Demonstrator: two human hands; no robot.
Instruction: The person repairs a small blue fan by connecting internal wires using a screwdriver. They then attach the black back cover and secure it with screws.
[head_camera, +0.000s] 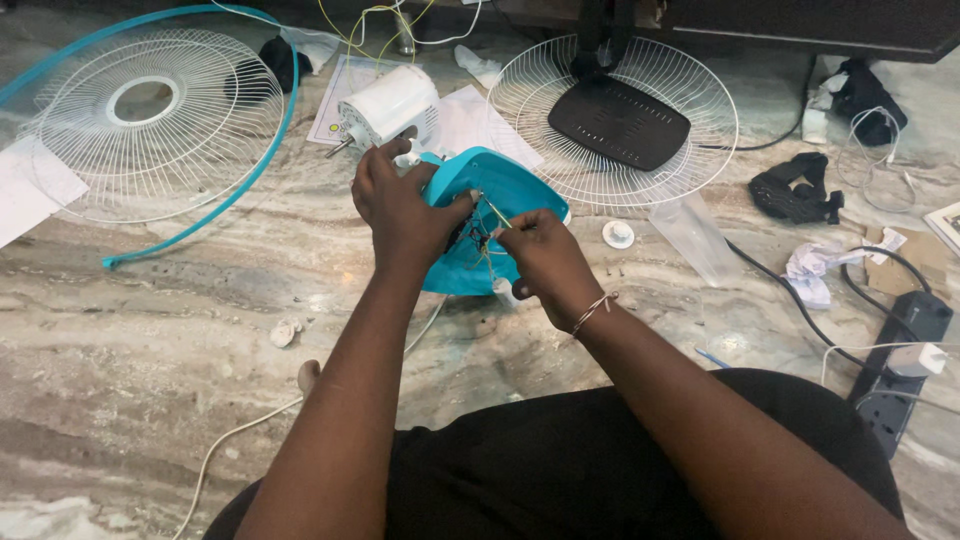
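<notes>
Colours: teal, white, black on marble.
Teal housing (470, 215), white wire grilles (150, 120), white motor (388, 105), black base plate (618, 122), grey-brown veined floor (140, 340).

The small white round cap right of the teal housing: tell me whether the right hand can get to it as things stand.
Probably yes. The white cap lies on bare floor just beyond the right hand, nothing between them, but that hand is busy pinching wires at the teal housing.

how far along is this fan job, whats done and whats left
Done: both wire grilles, the front one and the rear one, lie off on the floor, and the white motor is out. In hand: the left hand holds the teal housing while the right hand works at the wires inside. Left: every part is still apart, so any reassembly remains.
</notes>
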